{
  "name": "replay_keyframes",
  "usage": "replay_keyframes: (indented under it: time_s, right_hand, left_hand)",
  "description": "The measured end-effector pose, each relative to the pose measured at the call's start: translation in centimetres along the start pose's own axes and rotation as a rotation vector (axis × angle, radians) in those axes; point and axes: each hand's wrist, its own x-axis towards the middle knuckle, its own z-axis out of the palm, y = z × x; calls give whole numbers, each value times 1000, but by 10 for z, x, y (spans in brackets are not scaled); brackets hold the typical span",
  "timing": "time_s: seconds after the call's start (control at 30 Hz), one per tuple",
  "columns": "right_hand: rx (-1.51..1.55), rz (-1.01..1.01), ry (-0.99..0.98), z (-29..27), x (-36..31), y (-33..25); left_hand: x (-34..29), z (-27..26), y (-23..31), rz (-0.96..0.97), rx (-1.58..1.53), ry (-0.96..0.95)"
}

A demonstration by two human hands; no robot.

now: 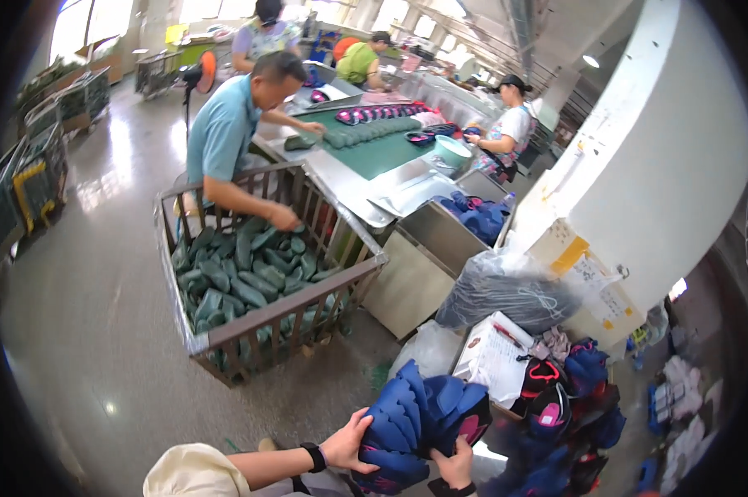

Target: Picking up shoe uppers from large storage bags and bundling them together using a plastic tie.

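A stack of blue shoe uppers (pixel 400 406), nested into each other and showing pink and black parts, is held low in front of me. My left hand (pixel 347 446) grips its left side, the thumb on top and the other fingers partly hidden. At the lower right of the stack, my right hand (pixel 454 465) is closed on an upper with a pink patch. Dark bands circle both wrists. Just right of the stack lies a heap of blue, black and pink shoe uppers (pixel 548 414), blurred toward the bottom.
A brown slatted crate (pixel 287 306) holds many green shoe lasts; a person in a blue shirt reaches into it. Beyond is a green-topped worktable (pixel 372 160), with other people around it. A clear bag of dark cords (pixel 506 294) and an open carton with papers (pixel 494 356) are at right.
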Motion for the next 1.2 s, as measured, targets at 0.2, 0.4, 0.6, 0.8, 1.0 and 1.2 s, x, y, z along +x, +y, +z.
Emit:
replay_keyframes:
  time_s: [0.2, 0.4, 0.6, 0.8, 1.0, 1.2]
  right_hand:
    - [-266, -157, 5, 37, 53, -57]
    - [-56, -177, 70, 62, 113, -28]
    - [30, -424, 182, 63, 294, -70]
    - [8, -512, 54, 23, 600, -112]
    - [-183, -498, -85, 43, 845, -76]
    - [-59, -297, -108, 75, 988, 13]
  left_hand:
    - [25, -56, -27, 109, 30, 122]
    - [83, -106, -41, 86, 148, 18]
    - [240, -184, -57, 219, 278, 97]
    - [504, -250, -124, 199, 40, 149]
    - [682, -278, -249, 34, 61, 202]
    - [794, -264, -368, -9, 117, 283]
